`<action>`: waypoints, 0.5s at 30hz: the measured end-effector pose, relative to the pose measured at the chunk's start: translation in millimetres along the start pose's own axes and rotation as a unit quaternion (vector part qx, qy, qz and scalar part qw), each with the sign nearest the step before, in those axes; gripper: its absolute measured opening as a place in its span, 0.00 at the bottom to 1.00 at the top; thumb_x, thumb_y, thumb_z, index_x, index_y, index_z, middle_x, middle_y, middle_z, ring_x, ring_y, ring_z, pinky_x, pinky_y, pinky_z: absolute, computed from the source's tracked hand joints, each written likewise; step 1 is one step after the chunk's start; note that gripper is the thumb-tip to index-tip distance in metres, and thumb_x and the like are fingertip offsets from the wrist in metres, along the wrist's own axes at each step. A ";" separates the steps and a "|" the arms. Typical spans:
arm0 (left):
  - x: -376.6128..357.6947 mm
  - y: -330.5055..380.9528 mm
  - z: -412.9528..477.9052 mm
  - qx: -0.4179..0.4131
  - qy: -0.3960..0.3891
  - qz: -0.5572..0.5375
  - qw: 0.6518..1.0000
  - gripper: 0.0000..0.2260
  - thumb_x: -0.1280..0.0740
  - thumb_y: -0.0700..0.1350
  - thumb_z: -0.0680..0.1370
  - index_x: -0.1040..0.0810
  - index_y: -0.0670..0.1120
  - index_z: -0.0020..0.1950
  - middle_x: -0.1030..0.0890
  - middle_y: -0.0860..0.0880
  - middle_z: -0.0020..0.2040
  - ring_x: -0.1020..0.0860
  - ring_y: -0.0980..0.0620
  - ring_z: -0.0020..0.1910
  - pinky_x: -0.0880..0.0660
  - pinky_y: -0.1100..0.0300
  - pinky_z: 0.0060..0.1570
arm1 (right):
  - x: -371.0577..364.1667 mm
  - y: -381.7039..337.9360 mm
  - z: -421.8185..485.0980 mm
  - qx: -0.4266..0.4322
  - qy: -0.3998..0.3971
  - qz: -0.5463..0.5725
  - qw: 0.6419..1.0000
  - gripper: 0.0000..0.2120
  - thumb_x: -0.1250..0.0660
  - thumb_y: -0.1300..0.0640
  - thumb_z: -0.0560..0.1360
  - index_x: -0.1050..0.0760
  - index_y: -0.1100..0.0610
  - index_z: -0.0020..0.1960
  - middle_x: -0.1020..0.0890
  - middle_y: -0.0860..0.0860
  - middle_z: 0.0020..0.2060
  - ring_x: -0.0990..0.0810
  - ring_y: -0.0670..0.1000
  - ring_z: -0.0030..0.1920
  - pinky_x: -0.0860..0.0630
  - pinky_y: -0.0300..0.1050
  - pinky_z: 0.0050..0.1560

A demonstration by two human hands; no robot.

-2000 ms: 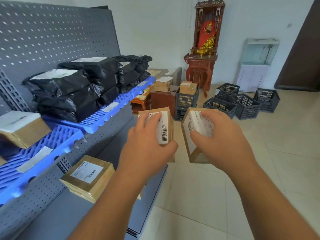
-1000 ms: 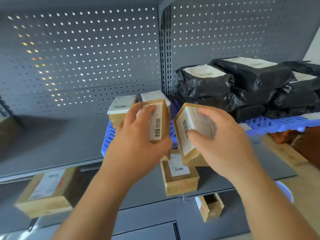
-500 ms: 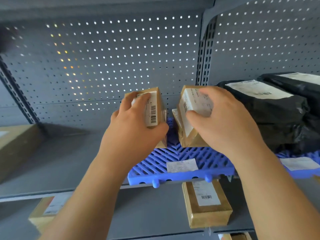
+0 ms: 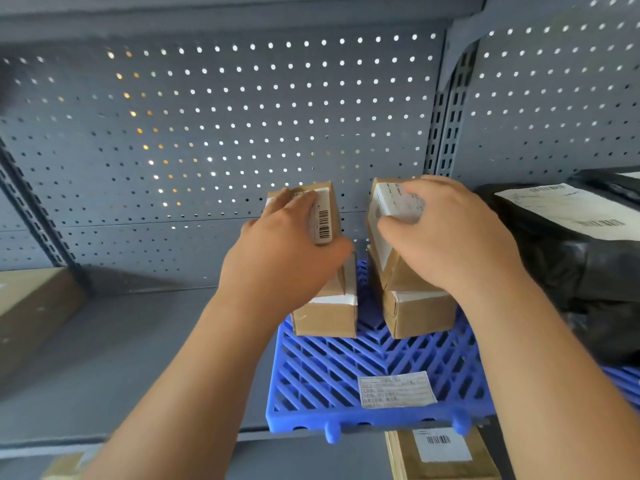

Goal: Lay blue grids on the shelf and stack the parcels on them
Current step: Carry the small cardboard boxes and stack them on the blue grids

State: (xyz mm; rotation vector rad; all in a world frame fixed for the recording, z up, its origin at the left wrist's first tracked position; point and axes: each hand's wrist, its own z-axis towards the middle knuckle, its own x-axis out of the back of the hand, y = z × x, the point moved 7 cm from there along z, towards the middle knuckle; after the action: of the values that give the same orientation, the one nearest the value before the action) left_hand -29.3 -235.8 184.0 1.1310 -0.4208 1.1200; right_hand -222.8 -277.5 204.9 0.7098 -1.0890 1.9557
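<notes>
Brown parcel (image 4: 333, 202) carries a white barcode label (image 4: 322, 225).

At the flat blue grid's (image 4: 363, 386) twelve o'clock end, left top carton (image 4: 329, 216) and tilted right top carton (image 4: 382, 220) cap two lower cartons (image 4: 325, 318).

Grey perforated back panel (image 4: 221, 133) at rear, light glinting through its holes; slotted metal upright (image 4: 446, 126) right of centre; dark slanted bracket (image 4: 38, 216) far left.

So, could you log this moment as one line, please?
left hand: grips left box | right hand: grips right box | over lower boxes on blue grid
</notes>
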 end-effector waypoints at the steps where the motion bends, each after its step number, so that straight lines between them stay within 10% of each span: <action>1: -1.6 -0.7 2.0 0.004 -0.002 0.002 1.000 0.24 0.33 0.63 0.74 0.30 0.61 0.69 0.34 0.66 0.72 0.27 0.49 0.66 0.29 0.54 0.53 | -2.7 1.0 3.3 -0.004 -0.008 -0.004 1.000 0.20 0.36 0.42 0.75 0.24 0.51 0.61 0.25 0.48 0.63 0.24 0.55 0.58 0.33 0.49 0.46; 15: -16.7 6.3 17.5 0.042 -0.030 0.039 0.998 0.24 0.36 0.67 0.75 0.29 0.59 0.68 0.28 0.59 0.66 0.25 0.46 0.61 0.27 0.53 0.51 | -17.5 5.1 21.0 0.001 -0.075 -0.044 0.996 0.18 0.38 0.37 0.72 0.24 0.46 0.56 0.23 0.49 0.53 0.23 0.57 0.50 0.25 0.50 0.43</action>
State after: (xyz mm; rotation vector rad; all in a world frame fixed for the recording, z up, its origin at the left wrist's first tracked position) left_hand -37.6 -259.3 181.8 1.2326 -0.4722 1.1825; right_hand -215.4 -303.7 199.5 0.9020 -1.1252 1.8526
